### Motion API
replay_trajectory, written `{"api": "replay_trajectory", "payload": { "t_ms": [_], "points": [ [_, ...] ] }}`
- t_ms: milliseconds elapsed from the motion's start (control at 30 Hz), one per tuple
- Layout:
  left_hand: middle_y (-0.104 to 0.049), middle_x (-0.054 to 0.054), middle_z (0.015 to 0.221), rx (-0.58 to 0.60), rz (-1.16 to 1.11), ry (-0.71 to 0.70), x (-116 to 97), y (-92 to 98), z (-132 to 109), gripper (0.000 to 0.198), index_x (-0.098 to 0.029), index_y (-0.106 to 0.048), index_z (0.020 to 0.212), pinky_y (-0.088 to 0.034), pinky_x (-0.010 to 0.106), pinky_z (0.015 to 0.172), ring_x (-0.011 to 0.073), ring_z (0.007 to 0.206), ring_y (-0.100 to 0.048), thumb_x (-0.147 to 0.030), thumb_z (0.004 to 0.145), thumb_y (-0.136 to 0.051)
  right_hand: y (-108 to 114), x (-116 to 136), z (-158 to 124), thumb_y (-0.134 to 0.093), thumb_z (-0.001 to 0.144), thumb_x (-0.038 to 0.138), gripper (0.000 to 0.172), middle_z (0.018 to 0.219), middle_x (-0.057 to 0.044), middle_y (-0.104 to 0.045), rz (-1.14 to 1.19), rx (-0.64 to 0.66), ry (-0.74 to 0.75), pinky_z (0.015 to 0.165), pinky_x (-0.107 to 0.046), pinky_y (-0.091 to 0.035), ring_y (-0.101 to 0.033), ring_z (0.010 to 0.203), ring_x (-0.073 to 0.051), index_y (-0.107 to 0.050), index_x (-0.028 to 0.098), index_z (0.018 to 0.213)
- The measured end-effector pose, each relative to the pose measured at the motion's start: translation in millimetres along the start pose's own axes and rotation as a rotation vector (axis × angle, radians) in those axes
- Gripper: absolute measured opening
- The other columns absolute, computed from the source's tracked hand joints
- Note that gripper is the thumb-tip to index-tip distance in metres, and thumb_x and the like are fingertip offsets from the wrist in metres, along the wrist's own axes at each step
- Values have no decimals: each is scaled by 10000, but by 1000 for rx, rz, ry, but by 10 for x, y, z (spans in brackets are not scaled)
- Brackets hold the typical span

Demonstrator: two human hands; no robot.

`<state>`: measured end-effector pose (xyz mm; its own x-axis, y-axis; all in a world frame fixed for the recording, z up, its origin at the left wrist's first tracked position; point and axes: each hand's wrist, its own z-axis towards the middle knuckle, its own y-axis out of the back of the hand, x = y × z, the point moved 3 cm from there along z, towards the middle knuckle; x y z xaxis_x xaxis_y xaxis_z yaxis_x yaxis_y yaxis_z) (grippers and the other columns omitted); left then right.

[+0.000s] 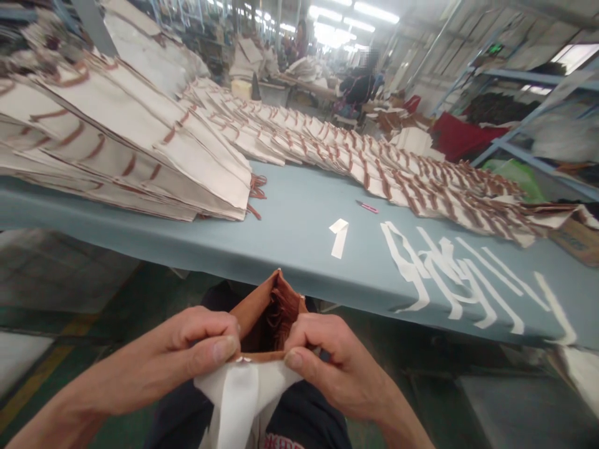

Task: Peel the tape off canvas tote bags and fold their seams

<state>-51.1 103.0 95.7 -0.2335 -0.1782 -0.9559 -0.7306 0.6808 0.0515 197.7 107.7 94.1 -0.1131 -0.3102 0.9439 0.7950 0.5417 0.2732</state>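
Beside blue table: left fingers, right fingers gripping rim of brown-lined bag.

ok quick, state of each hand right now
Left hand: closed, holding the cream-and-brown cloth bag at its open mouth.
Right hand: closed, holding the same mouth, farther along.

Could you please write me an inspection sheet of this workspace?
Surface: smooth blue-green tabletop, partly covered.
Job's things: cream and brown cloth bag, mouth open; flat white strip hanging down its front.
Clutter: slim pink tool; scattered long white strips; overlapping piles of cream pieces with brown straps.
Hands: left hand and right hand both grip the bag's rim.
Cables: nothing seen.
Surroundings: person in dark clothing, blue metal shelving, white ceiling lights.
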Motion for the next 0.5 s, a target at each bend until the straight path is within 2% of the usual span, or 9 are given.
{"api": "replay_trajectory", "payload": {
  "t_ms": [133,233,333,500],
  "points": [
    [-379,-33,715,-42,53,-39,-152,40,10,746,-226,-520,743,-255,297,584,165,655,-328,-926,998,-556,8,4,89,-641,1157,501,467,753,16,-636,-8,-36,7,675,-281,-395,-529,689,-142,-651,210,792],
    [-464,-10,748,-88,96,-77,-206,106,35,768,-219,-590,771,-318,292,625,188,699,-412,-951,993,-522,34,-25,177,-632,1143,553,501,733,21,-602,8,-28,-27,646,-284,-376,-496,676,-144,-630,212,776],
    [-475,-3,773,-135,122,-104,-224,187,105,792,-216,-575,762,-341,292,661,198,738,-422,-967,998,-484,76,-24,278,-620,1131,575,521,714,26,-563,2,-25,-53,639,-288,-362,-471,670,-144,-586,218,753],
    [-368,-36,736,-21,35,-104,-265,242,201,731,-225,-492,740,-281,281,603,165,677,-319,-901,1012,-557,69,52,416,-600,1123,466,444,704,28,-571,-71,-23,-27,652,-295,-368,-472,665,-146,-574,225,751]
  ]
}}
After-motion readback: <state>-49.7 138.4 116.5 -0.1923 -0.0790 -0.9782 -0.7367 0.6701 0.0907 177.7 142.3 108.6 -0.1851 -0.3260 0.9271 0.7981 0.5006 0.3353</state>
